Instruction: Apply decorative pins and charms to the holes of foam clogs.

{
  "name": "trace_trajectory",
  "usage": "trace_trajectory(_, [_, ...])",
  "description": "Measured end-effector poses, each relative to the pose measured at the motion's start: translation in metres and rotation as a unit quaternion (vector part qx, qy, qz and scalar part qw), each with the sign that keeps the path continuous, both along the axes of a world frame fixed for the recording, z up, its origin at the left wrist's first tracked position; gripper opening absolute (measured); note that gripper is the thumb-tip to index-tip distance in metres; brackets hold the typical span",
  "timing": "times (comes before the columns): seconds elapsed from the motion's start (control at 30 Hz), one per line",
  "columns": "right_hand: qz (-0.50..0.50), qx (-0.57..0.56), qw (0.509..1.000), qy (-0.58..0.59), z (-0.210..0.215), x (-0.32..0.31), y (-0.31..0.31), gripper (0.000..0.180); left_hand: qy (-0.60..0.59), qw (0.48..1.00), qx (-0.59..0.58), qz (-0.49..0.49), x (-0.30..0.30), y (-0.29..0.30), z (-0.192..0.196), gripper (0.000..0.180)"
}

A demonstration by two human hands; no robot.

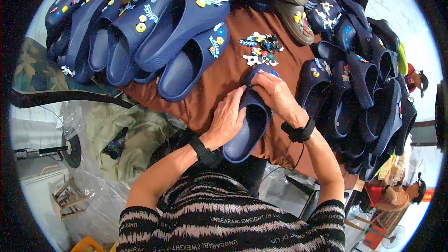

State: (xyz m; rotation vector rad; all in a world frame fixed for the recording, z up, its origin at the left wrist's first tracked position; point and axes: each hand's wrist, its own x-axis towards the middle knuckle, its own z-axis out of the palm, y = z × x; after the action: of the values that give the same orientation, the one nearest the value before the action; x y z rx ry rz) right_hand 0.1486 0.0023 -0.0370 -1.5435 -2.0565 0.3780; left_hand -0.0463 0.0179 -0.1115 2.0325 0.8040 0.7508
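Pale lettering (245, 219) marks the striped shirt (228, 207) and several shoe charms (150, 13)

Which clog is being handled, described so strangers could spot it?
Find the brown cloth, then the wearer's left hand and right hand over it. Between them is a navy clog, open heel toward the wearer. Unlike the other clogs, it's touched by both hands.

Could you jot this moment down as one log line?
left hand: holding navy clog | right hand: at clog's front | ahead: loose charms on brown cloth | either side: piled clogs
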Motion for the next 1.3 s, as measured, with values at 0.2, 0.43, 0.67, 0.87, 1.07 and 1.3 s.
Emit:
trace_trajectory(0.2, [0.014, -0.004, 1.000, -0.020, 0.007, -0.007, -0.002, 0.014, 0.006, 1.000, 0.003, 0.006, 0.000, -0.001, -0.003, 0.059])
trace_trajectory(0.43, [-0.010, -0.016, 0.999, -0.049, 0.008, -0.008, -0.006, 0.012, 0.012, 1.000, -0.005, 0.005, 0.000, -0.001, 0.000, 0.057])
trace_trajectory(0.67, [-0.016, -0.049, 0.994, -0.100, 0.016, -0.010, 0.002, 0.013, 0.004, 1.000, 0.026, 0.015, 0.001, -0.001, -0.004, 0.062])
trace_trajectory(0.87, [-0.021, -0.132, 0.974, -0.186, 0.034, -0.022, 0.001, 0.014, 0.019, 0.999, -0.032, 0.005, 0.000, -0.002, 0.003, 0.066])
trace_trajectory(1.07, [-0.050, -0.217, 0.965, -0.141, 0.035, -0.017, 0.005, 0.017, 0.019, 1.000, -0.016, 0.007, -0.001, -0.001, 0.005, 0.070])
trace_trajectory(1.3, [-0.008, -0.119, 0.987, -0.103, 0.013, -0.004, 0.001, 0.016, 0.012, 1.000, -0.017, 0.009, 0.000, -0.002, 0.005, 0.067])
